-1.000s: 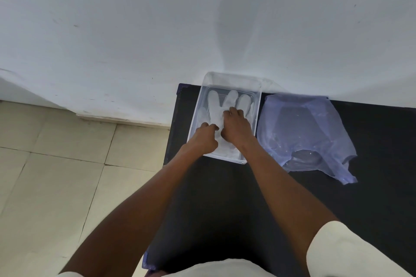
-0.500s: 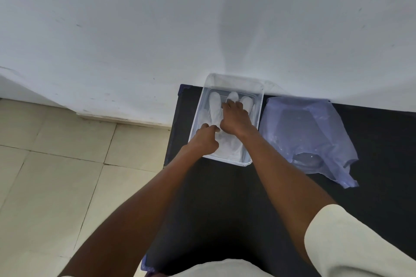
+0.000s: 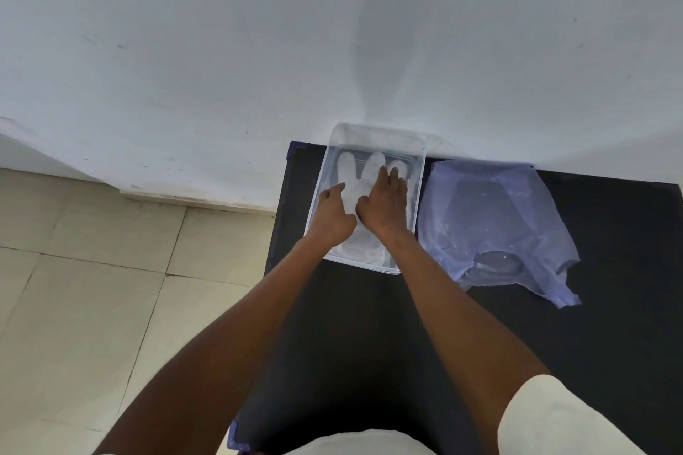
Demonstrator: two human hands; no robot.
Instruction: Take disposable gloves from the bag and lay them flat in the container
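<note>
Container: a clear plastic container (image 3: 419,192) sits at the far left corner of the black surface (image 3: 369,343), its far end against the white wall (image 3: 332,29).
Gloves: white disposable gloves (image 3: 366,247) lie flat on the container's floor, cuff toward the person, glove tips pointing at the wall; three pale tips show past the hands.
Left hand: the left hand (image 3: 332,214) rests palm down on the left half of the gloves, its fingers (image 3: 338,190) loosely curled and close together, the tips pressing on the glove; it grips nothing that can be seen.
Right hand: the right hand (image 3: 382,207) lies palm down on the right half of the gloves, touching the left hand at the thumb side; its fingers (image 3: 391,177) are stretched forward and slightly apart, flat on the glove tips, clamped on nothing.
Bag: a thin, translucent pale blue plastic bag (image 3: 495,225) lies crumpled and mostly flat on the surface just beside the container's right wall, its torn-looking edge trailing toward the near right. Whether any gloves are inside it cannot be told.
Arms: both bare forearms reach in from the bottom of the view; a cream short sleeve (image 3: 554,417) covers the right upper arm.
Floor: beige tiles (image 3: 92,288) lie to the left of the surface, below the wall's base.
</note>
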